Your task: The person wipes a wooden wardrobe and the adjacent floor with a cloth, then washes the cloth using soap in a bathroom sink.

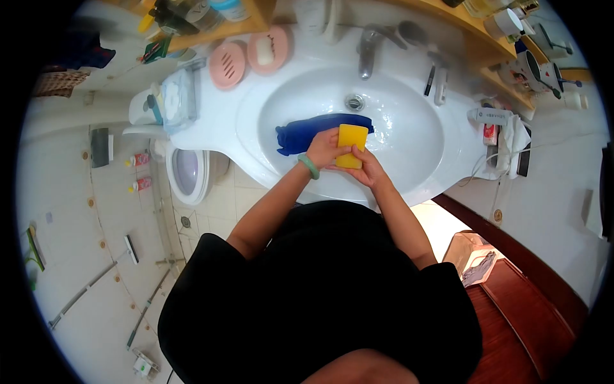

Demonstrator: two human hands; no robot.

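Both hands hold a yellow rectangular block (352, 142), possibly a sponge, over the front part of the white sink basin (409, 137). My left hand (325, 149) grips its left side, with a pale green bangle on the wrist. Around its lower right edge are the fingers of my right hand (366, 165). Just behind my left hand, a dark blue cloth (295, 136) lies stretched across the basin, partly covered by the hand and the block.
A chrome faucet (366, 57) stands behind the basin, above the drain (354, 102). Two pink soap dishes (228, 66) sit at the back left, one with soap. Wooden shelves (448, 22) hold bottles and cups. The toilet (187, 173) is at the left.
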